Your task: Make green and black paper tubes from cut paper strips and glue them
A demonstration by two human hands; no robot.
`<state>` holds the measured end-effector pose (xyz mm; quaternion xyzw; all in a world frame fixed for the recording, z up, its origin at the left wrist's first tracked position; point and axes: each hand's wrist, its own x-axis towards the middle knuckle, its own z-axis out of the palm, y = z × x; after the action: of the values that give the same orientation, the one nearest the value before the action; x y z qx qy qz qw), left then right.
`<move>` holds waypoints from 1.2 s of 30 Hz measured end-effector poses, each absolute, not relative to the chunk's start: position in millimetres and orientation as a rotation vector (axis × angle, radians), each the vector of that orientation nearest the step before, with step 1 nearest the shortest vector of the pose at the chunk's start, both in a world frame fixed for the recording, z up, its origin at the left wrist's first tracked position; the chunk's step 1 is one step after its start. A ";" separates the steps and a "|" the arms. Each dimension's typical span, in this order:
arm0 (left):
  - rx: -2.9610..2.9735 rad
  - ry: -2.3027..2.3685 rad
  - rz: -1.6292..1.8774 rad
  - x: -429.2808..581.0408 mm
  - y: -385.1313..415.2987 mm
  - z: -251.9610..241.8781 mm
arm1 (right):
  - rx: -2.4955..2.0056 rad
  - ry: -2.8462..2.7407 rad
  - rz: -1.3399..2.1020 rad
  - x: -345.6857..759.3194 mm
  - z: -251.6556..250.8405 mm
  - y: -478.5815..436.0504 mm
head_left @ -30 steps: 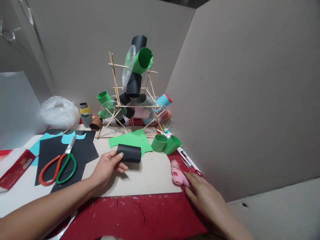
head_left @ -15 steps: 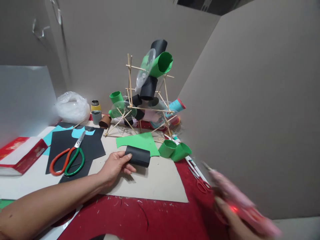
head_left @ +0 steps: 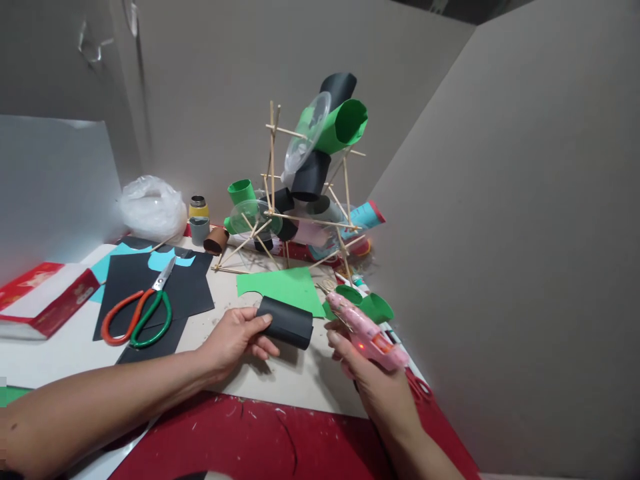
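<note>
Between thumb and fingers, my left hand (head_left: pixel 245 337) grips the left end of a black paper tube (head_left: pixel 287 323), held just above the pale board (head_left: pixel 320 377). My right hand (head_left: pixel 367 377) is wrapped round a pink hot glue gun (head_left: pixel 367 330) with a small red light glowing on its side. The gun's nozzle points up and left, a short way right of the tube and apart from it. Partly behind the gun are two green paper tubes (head_left: pixel 377 308). A green paper sheet (head_left: pixel 283 290) lies just beyond the black tube.
A stick frame (head_left: pixel 310 219) carrying plastic discs and green and black tubes stands at the back. Scissors (head_left: pixel 145 310) with orange and green handles lie on black paper (head_left: pixel 197 293) at left. Nearby are a red box (head_left: pixel 55 300), a white plastic bag (head_left: pixel 153 207) and a grey wall (head_left: pixel 525 233).
My right hand has brought the glue gun in from the lower right, close to the black tube. My left hand keeps its grip on the tube. The view has shifted slightly.
</note>
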<state>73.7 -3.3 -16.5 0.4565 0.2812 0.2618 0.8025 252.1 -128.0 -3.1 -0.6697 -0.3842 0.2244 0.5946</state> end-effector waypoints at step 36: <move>1.029 0.606 0.372 74.5 -3.3 -19.5 | -1.392 -0.523 0.820 266.4 -22.7 -89.4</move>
<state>74.5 -3.3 -19.5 0.4815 0.2835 0.1743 0.8108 266.4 -89.4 -22.7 -0.6154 -0.2312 0.3625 0.6607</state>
